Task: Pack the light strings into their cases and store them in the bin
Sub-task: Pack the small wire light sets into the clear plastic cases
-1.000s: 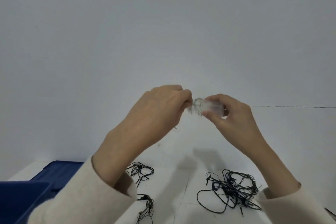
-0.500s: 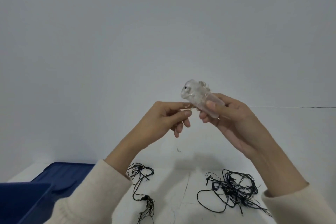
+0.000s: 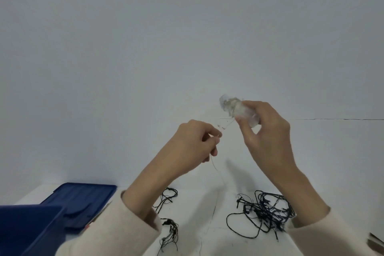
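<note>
Gripping small clear plastic case (image 3: 239, 108) in right hand (image 3: 268, 137), pinching thin pale light string (image 3: 227, 124) with left hand (image 3: 193, 145) for feeding in.

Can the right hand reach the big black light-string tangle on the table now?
Probably not yet. The right hand grips the clear plastic case up in the air. The large tangled black light string lies uncovered on the white table under that forearm, so only the occupied fingers stand in the way.

At eight o'clock I see the bin (image 3: 25, 228), its lid (image 3: 83, 195) just behind it on the table (image 3: 207, 203); the near string (image 3: 171, 233) lies at six, the far string (image 3: 168, 197) behind it, the big tangle (image 3: 268, 212) at five.
</note>
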The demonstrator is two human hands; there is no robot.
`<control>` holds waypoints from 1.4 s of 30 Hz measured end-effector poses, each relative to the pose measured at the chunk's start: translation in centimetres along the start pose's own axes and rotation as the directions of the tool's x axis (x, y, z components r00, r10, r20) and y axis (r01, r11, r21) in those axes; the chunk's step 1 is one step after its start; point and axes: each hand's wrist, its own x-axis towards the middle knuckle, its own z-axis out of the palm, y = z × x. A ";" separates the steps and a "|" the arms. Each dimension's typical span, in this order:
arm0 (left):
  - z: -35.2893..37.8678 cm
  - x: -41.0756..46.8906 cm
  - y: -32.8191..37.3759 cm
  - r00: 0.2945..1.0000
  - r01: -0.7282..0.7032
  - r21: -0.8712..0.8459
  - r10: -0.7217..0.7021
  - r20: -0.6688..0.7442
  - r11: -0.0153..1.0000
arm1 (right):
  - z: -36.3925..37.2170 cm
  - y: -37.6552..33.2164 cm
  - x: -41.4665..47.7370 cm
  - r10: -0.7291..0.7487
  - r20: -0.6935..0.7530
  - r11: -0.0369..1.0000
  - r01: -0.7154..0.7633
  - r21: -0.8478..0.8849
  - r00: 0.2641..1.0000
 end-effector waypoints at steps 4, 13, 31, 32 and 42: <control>-0.5 -0.4 0.6 0.992 -0.102 0.485 0.125 -0.015 0.868 | 0.1 1.2 -0.4 -0.012 0.275 0.979 0.068 -0.194 0.961; -0.6 1.4 -2.2 0.946 -0.303 0.152 0.316 -0.068 0.941 | -2.8 1.1 -0.2 0.077 0.819 0.774 -0.552 0.311 0.569; 3.0 -0.5 -0.1 0.875 -0.272 0.602 0.454 -0.171 0.751 | -1.3 1.1 -0.4 0.447 0.310 0.825 -0.521 0.218 0.839; 2.7 -0.4 0.1 0.858 -0.285 0.683 0.496 -0.131 0.673 | -1.2 1.1 -0.5 0.427 0.345 0.852 -0.499 0.155 0.836; 1.9 1.4 -1.9 0.930 -0.249 0.259 0.305 -0.204 0.933 | -2.0 1.9 -0.6 0.257 0.739 0.858 -0.499 0.122 0.623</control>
